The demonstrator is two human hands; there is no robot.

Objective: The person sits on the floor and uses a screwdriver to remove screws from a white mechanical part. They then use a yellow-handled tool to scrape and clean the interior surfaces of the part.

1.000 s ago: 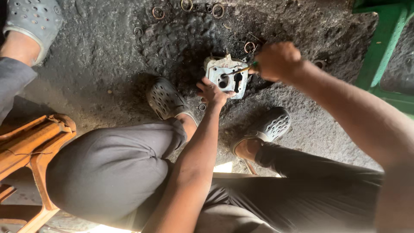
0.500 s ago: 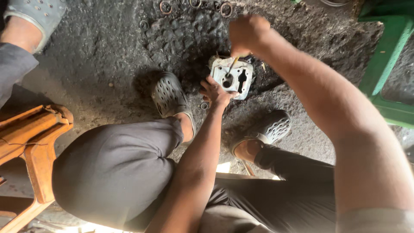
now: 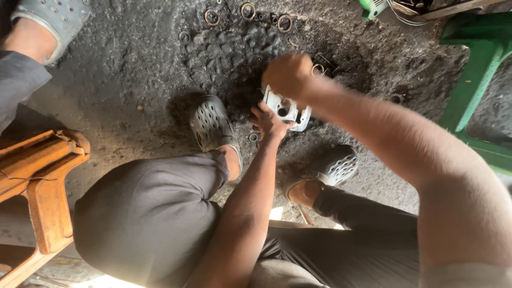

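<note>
part: pale grey metal casting [image 3: 288,109] with round holes, lying on the black oily floor [image 3: 122,80] between your feet, slightly far of them.
left hand: your left hand [image 3: 268,120] sits at the part's near-left edge, fingers curled onto it, pinning it down; how tight, can't tell.
right hand: your right hand [image 3: 288,74] is fisted right over the part's far end, fingers fully curled. Whatever is in the fist is hidden.
changed: a second ago your right hand was at the part's right side with a thin tool tip showing; half a second ago it was raised on the far side; now it is down on top of the part. The part itself has tilted and more of it is covered. Left hand has stayed put.
meaning: my read is you are mid-work on the casting, pressing or turning something at its far end while the left hand steadies it.
hidden: tool not visible now; the part's far half is under the fist; the contact point can't be made out. Right forearm is blurred and fills the right of the view.
feet: grey perforated clog [image 3: 212,124] just left of the part, another clog [image 3: 333,166] near-right of it.
floor bits: metal rings [image 3: 248,10] scattered on the far side, one small ring [image 3: 253,137] just by the left wrist.
far left: another person's foot in a grey clog [image 3: 50,18], partly cut off.
near left: orange wooden stool [image 3: 40,181], cut by the edge.
right: green metal frame [image 3: 474,80], only partly in view.
</note>
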